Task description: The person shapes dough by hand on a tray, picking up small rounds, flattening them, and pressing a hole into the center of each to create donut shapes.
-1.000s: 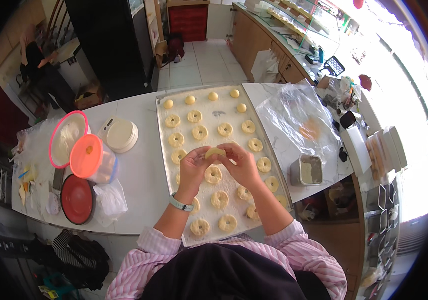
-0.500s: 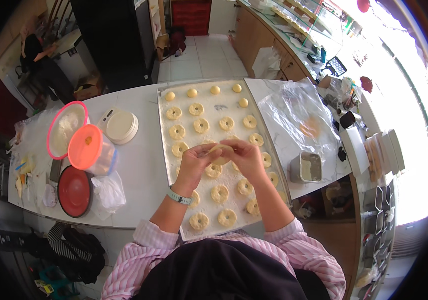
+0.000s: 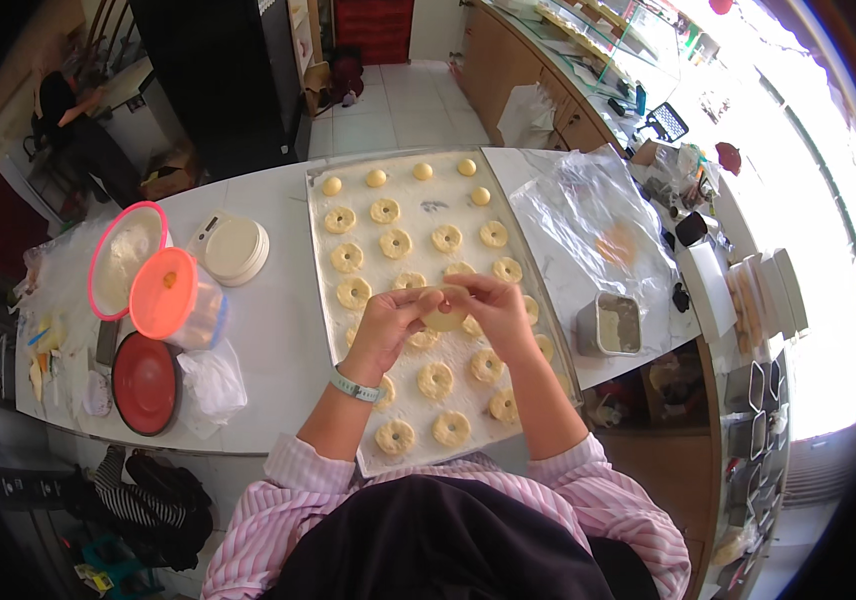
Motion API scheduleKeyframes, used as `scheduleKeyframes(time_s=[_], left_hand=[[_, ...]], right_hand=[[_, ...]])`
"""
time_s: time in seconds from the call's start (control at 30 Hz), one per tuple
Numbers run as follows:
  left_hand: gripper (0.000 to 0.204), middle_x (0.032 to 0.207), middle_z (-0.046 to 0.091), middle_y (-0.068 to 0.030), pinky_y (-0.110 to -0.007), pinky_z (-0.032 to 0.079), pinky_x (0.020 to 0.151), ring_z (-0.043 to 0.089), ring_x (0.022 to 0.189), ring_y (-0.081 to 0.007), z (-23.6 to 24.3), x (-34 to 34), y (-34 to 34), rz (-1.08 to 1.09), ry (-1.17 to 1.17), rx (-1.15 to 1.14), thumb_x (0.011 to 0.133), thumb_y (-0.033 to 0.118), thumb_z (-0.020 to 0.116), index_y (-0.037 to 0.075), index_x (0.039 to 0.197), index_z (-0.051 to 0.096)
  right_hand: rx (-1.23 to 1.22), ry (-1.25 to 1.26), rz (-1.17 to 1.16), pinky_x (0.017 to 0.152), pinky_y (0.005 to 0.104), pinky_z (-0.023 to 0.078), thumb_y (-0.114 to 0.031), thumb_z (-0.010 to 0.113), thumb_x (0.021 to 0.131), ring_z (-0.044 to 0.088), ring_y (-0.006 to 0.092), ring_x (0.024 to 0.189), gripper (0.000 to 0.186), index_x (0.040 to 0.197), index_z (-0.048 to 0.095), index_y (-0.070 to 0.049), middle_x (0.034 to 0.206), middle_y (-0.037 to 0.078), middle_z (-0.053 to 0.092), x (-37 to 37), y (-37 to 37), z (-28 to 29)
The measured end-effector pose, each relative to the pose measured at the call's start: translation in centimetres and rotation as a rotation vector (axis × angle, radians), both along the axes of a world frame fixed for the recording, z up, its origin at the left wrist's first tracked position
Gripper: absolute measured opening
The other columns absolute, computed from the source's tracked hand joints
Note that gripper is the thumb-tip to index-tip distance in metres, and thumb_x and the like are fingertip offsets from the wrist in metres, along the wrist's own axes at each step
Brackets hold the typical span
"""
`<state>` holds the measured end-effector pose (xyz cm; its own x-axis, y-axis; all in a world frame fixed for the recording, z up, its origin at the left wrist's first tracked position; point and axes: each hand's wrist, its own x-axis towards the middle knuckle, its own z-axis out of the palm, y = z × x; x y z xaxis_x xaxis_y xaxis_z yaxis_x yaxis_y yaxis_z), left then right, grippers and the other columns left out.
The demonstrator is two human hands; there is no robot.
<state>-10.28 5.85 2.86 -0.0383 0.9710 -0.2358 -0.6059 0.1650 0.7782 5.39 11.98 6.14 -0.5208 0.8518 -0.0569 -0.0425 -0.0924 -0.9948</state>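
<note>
Above the middle of a floured tray (image 3: 418,212), both my hands pinch one pale yellow dough ring (image 3: 442,319). My left hand (image 3: 393,318), with a pale band at the wrist, grips its left side. My right hand (image 3: 493,312) has hold of the right side, and a fingertip shows through the hole. Beneath, rows of dough rings (image 3: 436,380) lie flat on the tray, several hidden by my hands and forearms. Round dough balls (image 3: 423,172) sit along the far edge, with one more dough ball (image 3: 481,196) just nearer on the right.
Left of the tray stand a pink-rimmed bowl of flour (image 3: 128,255), an orange-lidded tub (image 3: 164,294), a red round pan (image 3: 146,383) and a white scale (image 3: 210,240). A metal tin (image 3: 610,325) and clear plastic sheeting (image 3: 588,210) are on the right. Another person (image 3: 73,120) stands far left.
The dough ring between my fingers has tilted, so its face and hole now show more. My hands stay over the same part of the tray; the view has shifted slightly.
</note>
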Motion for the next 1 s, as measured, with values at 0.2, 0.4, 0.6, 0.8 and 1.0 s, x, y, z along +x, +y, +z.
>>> scheduleKeyframes(time_s=[0.2,0.4,0.6,0.8,1.0], left_hand=[[0.022,0.088,0.066,-0.0082,-0.026,0.053,0.073,0.064,0.08,-0.0144,0.0,0.3,0.1,0.143,0.0,-0.024,0.08,0.01,0.07,-0.004,0.097,0.065],[0.023,0.089,0.067,-0.009,-0.026,0.054,0.073,0.065,0.079,-0.0153,-0.1,0.5,0.3,0.142,0.051,-0.043,0.08,0.011,0.069,-0.005,0.096,0.065],[0.023,0.089,0.067,-0.01,-0.027,0.054,0.073,0.065,0.079,-0.0156,0.1,0.5,0.5,0.022,0.08,-0.069,0.08,0.013,0.069,-0.004,0.095,0.065],[0.025,0.088,0.067,-0.0104,-0.027,0.055,0.072,0.065,0.077,-0.0158,0.2,0.4,0.8,-0.085,0.084,-0.074,0.08,0.013,0.069,-0.004,0.097,0.064],[0.026,0.086,0.066,-0.01,-0.027,0.055,0.07,0.065,0.076,-0.0151,-0.1,0.6,1.4,0.014,0.048,-0.137,0.08,0.013,0.07,-0.006,0.097,0.064]], right_hand=[[0.034,-0.126,-0.065,0.071,0.0234,0.048,-0.008,0.065,0.083,0.061,0.0104,0.079,0.023,0.103,0.064,0.003,0.088,0.005,0.066,0.9,0.4,-0.4],[0.004,-0.094,-0.008,0.069,0.0216,0.047,-0.008,0.066,0.082,0.06,0.0088,0.079,0.025,0.105,0.064,0.001,0.087,0.005,0.066,1.4,0.4,-1.0],[0.017,-0.114,0.006,0.07,0.0215,0.047,-0.009,0.065,0.083,0.06,0.0081,0.079,0.025,0.105,0.064,0.002,0.087,0.005,0.066,1.4,0.2,-1.0],[0.017,-0.158,-0.006,0.073,0.0228,0.047,-0.011,0.066,0.083,0.06,0.0088,0.08,0.025,0.104,0.064,0.003,0.088,0.005,0.066,1.4,0.5,-1.2],[0.023,-0.173,-0.042,0.072,0.0234,0.047,-0.011,0.065,0.084,0.059,0.0084,0.08,0.025,0.105,0.064,0.002,0.088,0.005,0.066,1.6,1.2,-1.3]])
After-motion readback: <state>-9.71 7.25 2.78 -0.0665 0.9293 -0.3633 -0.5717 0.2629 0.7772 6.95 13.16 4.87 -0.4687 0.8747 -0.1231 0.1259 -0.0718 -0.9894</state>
